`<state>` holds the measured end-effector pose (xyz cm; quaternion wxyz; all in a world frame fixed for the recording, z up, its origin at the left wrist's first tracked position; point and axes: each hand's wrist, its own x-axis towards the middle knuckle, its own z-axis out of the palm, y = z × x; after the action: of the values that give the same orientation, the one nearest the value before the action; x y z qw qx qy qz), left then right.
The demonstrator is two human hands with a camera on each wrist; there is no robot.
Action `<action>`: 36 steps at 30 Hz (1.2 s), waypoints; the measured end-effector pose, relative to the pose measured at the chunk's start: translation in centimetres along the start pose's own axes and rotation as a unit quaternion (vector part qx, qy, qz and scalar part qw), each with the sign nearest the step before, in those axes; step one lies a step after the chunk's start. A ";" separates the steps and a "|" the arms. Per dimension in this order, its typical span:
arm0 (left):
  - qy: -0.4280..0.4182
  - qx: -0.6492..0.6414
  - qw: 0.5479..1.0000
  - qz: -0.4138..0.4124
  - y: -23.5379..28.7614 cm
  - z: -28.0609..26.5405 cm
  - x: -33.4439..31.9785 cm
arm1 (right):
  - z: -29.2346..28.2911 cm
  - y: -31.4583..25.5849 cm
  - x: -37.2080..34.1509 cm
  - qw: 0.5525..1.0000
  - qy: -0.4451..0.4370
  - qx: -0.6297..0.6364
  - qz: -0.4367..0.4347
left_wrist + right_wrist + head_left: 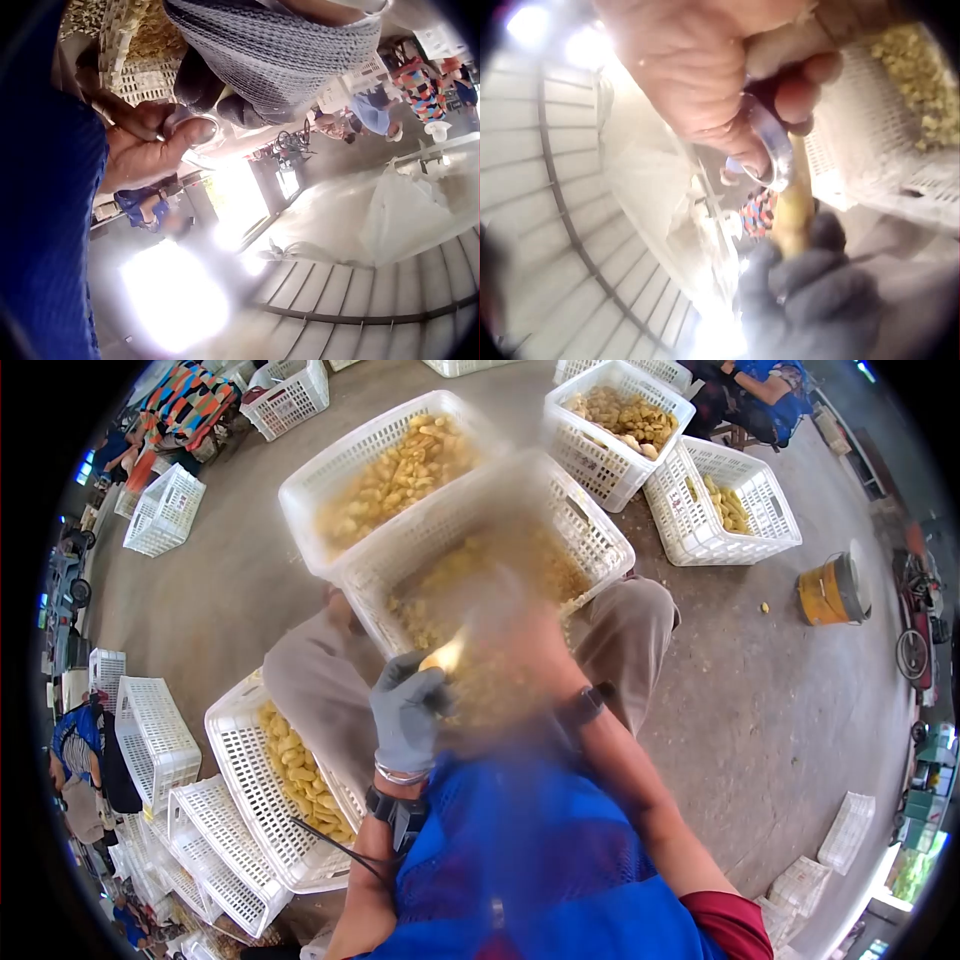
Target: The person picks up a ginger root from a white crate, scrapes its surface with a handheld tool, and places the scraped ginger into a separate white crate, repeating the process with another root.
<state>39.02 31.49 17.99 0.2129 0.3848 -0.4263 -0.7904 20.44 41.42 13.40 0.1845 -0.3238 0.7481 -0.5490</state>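
Observation:
My left hand (405, 710), in a grey glove with dark fingertips, pinches a long, knobbly pale-yellow root-like piece (793, 217). Bare and blurred in the head view, my right hand (525, 645) is close beside it over the nearer white crate (365, 600). In the right wrist view its thumb and curled fingers hold a shiny metal ring-shaped tool (780, 157) against the upper part of the yellow piece. Yellowish scraps (435, 585) lie in the crate between the knees.
Beyond it stands a crate of yellow pieces (410, 460). Another filled crate (300, 780) is by the left leg, with stacked crates (225, 850) behind. More crates (725, 510) and a yellow bucket (830, 595) stand to the right. Other people sit farther off.

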 end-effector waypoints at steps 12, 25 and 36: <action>-0.044 0.072 0.994 0.076 0.3 -0.1 -0.6 | -1.9 -3.8 0.5 0.984 -0.033 0.082 0.156; -0.106 0.122 0.987 0.005 2.3 0.2 -0.2 | -2.3 -3.7 -0.1 0.968 -0.041 0.208 0.138; -0.067 0.090 0.993 0.030 1.1 -0.1 3.3 | 0.3 -2.1 -2.6 0.955 -0.102 0.257 0.107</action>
<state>37.11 28.62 17.50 0.1723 0.3356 -0.5206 -0.7660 23.11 42.60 15.02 0.3942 -0.2379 0.5889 -0.6643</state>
